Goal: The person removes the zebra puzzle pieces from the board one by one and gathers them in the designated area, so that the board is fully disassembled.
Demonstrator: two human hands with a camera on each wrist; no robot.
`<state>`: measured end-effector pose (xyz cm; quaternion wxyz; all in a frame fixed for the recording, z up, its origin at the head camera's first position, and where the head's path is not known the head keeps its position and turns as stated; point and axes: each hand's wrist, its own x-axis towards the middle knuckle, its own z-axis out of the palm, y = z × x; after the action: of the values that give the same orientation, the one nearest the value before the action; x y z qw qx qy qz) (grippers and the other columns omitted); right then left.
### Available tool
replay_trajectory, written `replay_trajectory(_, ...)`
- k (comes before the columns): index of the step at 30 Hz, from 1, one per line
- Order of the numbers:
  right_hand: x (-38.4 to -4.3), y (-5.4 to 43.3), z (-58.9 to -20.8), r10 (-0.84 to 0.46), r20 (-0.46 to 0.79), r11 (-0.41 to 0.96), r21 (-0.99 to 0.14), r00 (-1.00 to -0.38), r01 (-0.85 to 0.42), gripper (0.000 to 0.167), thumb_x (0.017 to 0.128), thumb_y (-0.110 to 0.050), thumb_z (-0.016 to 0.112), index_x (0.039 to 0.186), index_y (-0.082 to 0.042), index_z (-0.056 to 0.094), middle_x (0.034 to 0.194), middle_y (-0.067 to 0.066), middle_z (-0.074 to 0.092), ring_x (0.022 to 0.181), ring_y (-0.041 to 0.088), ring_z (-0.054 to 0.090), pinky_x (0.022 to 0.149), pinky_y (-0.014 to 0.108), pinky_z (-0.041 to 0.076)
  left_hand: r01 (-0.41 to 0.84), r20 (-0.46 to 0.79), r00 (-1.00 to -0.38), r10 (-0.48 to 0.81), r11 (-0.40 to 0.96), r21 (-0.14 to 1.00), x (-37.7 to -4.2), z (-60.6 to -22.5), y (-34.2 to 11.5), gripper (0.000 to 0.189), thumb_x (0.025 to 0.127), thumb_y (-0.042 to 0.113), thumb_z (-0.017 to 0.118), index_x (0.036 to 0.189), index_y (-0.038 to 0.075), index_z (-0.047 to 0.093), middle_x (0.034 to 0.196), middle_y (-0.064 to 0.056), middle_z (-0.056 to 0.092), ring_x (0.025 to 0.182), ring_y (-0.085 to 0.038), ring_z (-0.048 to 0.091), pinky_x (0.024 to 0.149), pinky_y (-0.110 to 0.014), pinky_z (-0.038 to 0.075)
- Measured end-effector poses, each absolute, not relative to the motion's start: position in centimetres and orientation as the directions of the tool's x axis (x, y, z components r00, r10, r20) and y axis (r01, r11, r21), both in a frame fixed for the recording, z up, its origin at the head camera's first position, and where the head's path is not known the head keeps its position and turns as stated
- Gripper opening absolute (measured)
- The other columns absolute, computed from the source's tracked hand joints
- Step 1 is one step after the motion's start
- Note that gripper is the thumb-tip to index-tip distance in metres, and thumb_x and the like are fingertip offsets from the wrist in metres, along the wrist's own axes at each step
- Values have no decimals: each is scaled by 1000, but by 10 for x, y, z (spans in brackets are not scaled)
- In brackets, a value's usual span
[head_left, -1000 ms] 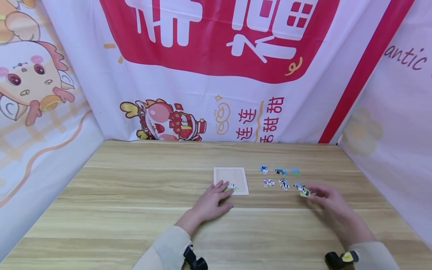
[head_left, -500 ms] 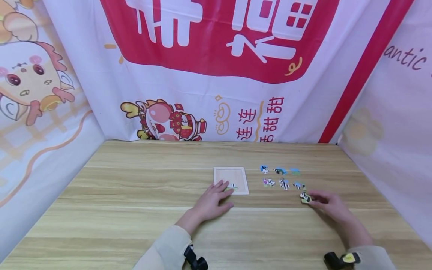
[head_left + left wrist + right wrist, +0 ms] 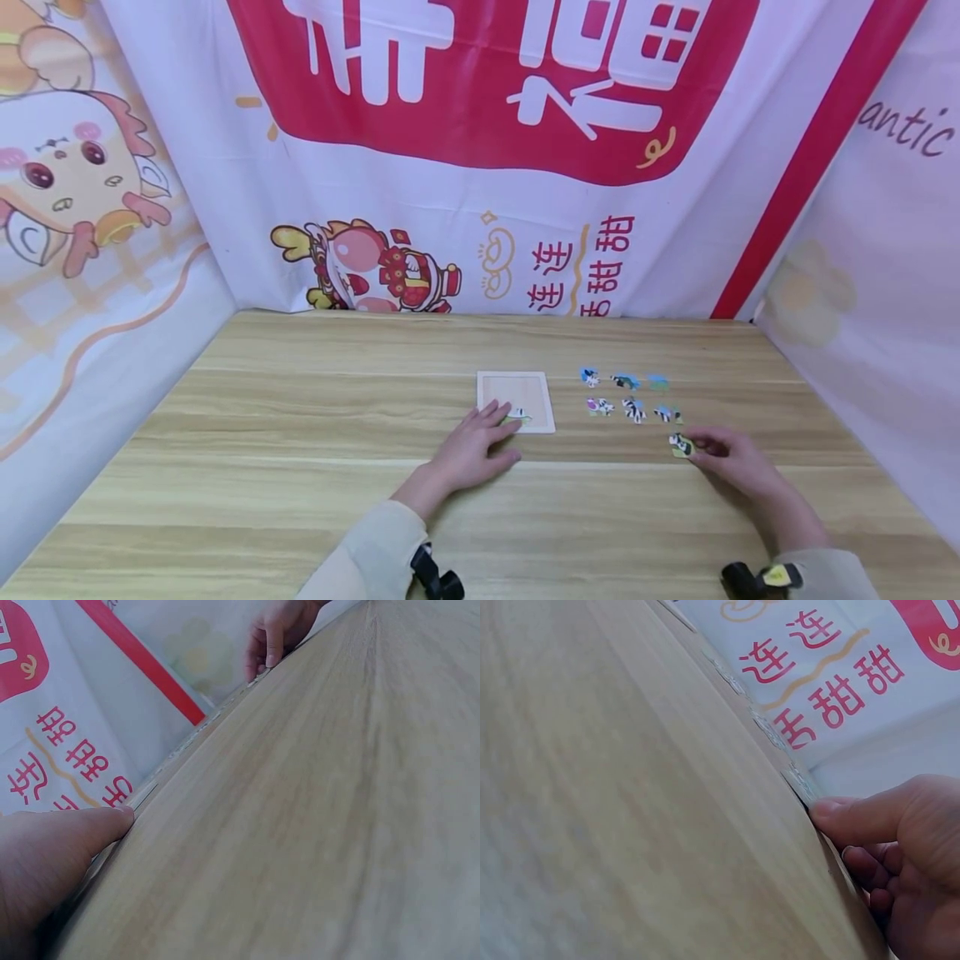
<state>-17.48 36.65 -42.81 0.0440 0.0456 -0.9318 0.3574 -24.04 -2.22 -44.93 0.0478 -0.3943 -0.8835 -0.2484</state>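
Observation:
My left hand [image 3: 467, 452] lies with extended fingers over the lower left corner of a square puzzle board [image 3: 550, 404] with a pale raised border. A white and green puzzle piece [image 3: 519, 413] shows inside the board beside those fingertips. My right hand [image 3: 733, 460] pinches a black, white and green puzzle piece [image 3: 682, 447] between thumb and fingers, low over the table at the near right of the other pieces. In the right wrist view the thumb [image 3: 855, 817] covers part of that piece. The left wrist view shows the left thumb [image 3: 82, 829] along the board's edge.
Several loose puzzle pieces [image 3: 633, 409] lie in two rows between the board and my right hand, blue-topped pieces [image 3: 624, 381] in the far row. The wooden table [image 3: 315, 400] ends at a printed cloth backdrop [image 3: 660, 250], with cloth at both sides.
The right hand has drawn the pinched puzzle piece toward me, away from the right end of the near row. The left hand has stayed in place on the board.

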Motion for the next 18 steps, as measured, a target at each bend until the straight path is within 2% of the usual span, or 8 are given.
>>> replay_trajectory(4, -176, 369, -428, -51, 68, 724, -685, -996, -83, 36, 75, -10, 64, 108, 2, 56, 91, 9, 56, 78, 16, 48, 67, 25, 42, 715, 271, -689, 672, 571, 402, -240, -449, -22, 47, 85, 39, 49, 124, 12, 48, 136, -8, 30, 126, -25, 20, 101, -43, 14)
replay_trajectory(6, -176, 371, -427, -51, 14, 656, -753, -999, -44, 40, 76, -10, 63, 111, 4, 53, 92, 11, 54, 79, 18, 48, 68, 27, 42, 713, 267, -691, 672, 575, 401, -240, -449, -22, 46, 85, 38, 49, 124, 12, 48, 136, -8, 30, 126, -25, 20, 101, -43, 13)
replay_trajectory(9, -178, 372, -422, -36, -47, 604, -797, -998, 15, 44, 79, -16, 61, 116, 5, 48, 95, 13, 52, 83, 20, 48, 70, 29, 41, 710, 261, -694, 671, 581, 398, -240, -449, -22, 45, 86, 36, 48, 124, 13, 48, 136, -8, 29, 126, -24, 20, 101, -42, 13)
replay_trajectory(11, -180, 369, -417, -32, -67, 606, -794, -997, 34, 47, 81, -21, 59, 118, 5, 46, 96, 14, 52, 84, 21, 48, 70, 30, 42, 708, 259, -696, 670, 581, 400, -239, -449, -22, 44, 86, 36, 48, 125, 13, 47, 137, -7, 29, 126, -24, 20, 101, -42, 13)
replay_trajectory(13, -183, 362, -410, -27, -64, 668, -743, -998, 30, 49, 82, -27, 58, 118, 3, 46, 95, 12, 52, 83, 21, 48, 67, 31, 42, 708, 261, -697, 668, 582, 401, -239, -449, -22, 44, 87, 35, 48, 125, 13, 47, 136, -7, 29, 126, -24, 20, 101, -41, 13)
replay_trajectory(18, -194, 333, -392, -84, -43, 718, -696, -996, -30, 47, 81, -28, 59, 118, -1, 49, 89, 7, 54, 80, 20, 49, 64, 31, 44, 711, 278, -694, 663, 575, 404, -239, -447, -22, 43, 87, 33, 49, 124, 12, 48, 136, -8, 30, 125, -25, 21, 101, -42, 14)
